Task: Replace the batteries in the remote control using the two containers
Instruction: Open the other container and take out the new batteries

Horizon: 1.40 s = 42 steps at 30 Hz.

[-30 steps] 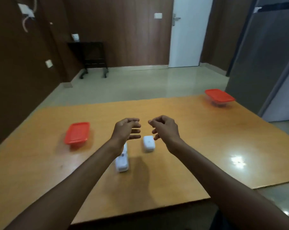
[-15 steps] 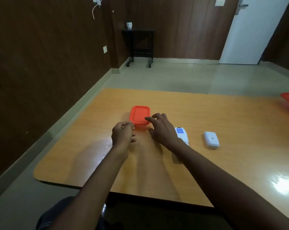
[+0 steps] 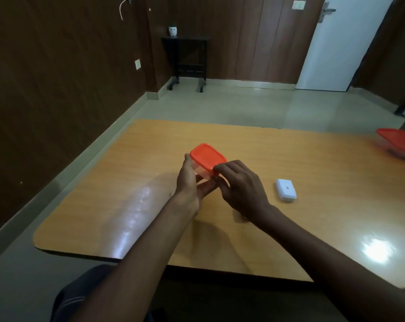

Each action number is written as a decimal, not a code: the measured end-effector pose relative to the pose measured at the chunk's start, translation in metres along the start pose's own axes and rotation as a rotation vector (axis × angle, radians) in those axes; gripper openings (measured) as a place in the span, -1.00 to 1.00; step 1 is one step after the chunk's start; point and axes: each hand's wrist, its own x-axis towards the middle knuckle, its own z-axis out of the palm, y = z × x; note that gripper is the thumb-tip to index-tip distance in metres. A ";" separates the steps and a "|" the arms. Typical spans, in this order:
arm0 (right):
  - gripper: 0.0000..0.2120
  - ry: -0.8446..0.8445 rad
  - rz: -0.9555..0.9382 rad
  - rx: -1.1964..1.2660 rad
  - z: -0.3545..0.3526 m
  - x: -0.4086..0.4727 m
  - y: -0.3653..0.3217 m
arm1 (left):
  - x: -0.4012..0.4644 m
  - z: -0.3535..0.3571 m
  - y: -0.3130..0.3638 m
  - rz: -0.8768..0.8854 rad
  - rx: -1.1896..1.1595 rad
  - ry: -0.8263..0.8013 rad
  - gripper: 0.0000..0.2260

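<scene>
A small clear container with an orange lid (image 3: 207, 156) is lifted a little above the wooden table (image 3: 313, 173), tilted. My left hand (image 3: 191, 182) holds its clear body from the left and below. My right hand (image 3: 240, 187) pinches the near right corner of the orange lid. A white battery cover (image 3: 286, 190) lies on the table to the right of my hands. The remote control is hidden behind my right hand. A second orange-lidded container (image 3: 399, 141) stands at the far right edge of the view.
A dark side table (image 3: 187, 59) with a small white pot (image 3: 173, 31) stands against the brown back wall. A white door (image 3: 336, 43) is at the back right. The table's near edge runs below my forearms.
My view turned left. Both hands reached the left container and took hold of it. It has come up off the table and nearer to me.
</scene>
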 end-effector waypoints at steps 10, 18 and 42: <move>-0.79 0.040 -0.174 -0.034 -0.059 -0.067 0.022 | -0.024 0.018 -0.036 -0.230 0.008 -0.264 -0.28; -0.86 0.088 -0.191 -0.015 -0.070 -0.074 0.035 | -0.021 0.048 -0.054 -0.267 -0.107 -0.291 -0.42; -0.84 0.202 -0.145 -0.018 -0.071 -0.049 0.035 | -0.009 0.050 -0.056 -0.207 -0.115 -0.336 -0.65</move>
